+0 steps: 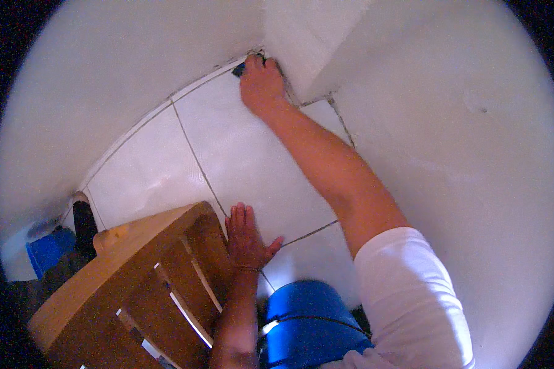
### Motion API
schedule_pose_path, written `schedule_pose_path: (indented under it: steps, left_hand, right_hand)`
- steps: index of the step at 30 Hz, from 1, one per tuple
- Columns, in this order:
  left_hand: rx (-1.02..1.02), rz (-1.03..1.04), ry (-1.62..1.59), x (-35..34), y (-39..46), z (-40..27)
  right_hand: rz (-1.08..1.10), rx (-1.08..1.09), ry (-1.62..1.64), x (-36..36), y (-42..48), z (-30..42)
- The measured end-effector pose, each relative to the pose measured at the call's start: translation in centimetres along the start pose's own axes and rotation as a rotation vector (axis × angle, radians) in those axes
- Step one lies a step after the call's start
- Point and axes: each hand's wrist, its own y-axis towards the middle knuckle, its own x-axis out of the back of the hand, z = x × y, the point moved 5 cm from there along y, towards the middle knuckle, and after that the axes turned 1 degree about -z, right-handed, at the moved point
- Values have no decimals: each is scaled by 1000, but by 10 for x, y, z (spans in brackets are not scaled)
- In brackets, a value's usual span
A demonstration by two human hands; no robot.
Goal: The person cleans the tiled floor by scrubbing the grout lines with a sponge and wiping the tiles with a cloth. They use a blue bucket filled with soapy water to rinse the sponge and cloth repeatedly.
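Note:
My right hand (263,85) reaches into the corner where the pale walls meet the floor. Its fingers press on a small dark pad or cloth (238,70), mostly covered by the hand, so its exact kind is unclear. Flat on the white floor tiles (240,138) rests my left hand (247,237), palm down with the thumb spread, holding nothing. Just left of that hand stands a brown slatted piece of furniture (138,281), which looks wooden. Dark grime marks the seam (219,66) along the foot of the wall.
A blue bucket (309,318) with a thin dark handle stands close below, between my arms. Another blue container (51,251) is at the far left, beside a dark, narrow object (84,226) that I cannot make out. A wall (443,138) rises along the right.

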Motion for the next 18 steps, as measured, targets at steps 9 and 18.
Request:
schedule_pose_path:
  steps: [9, 18]
  left_hand:
    - [21, 16, -17, -1, -5, 1]
    - [-7, 28, -46, 1, 5, -10]
  right_hand:
    - [81, -24, 23, 1, -37, 9]
    - [-51, -32, 962, -13, -35, 104]
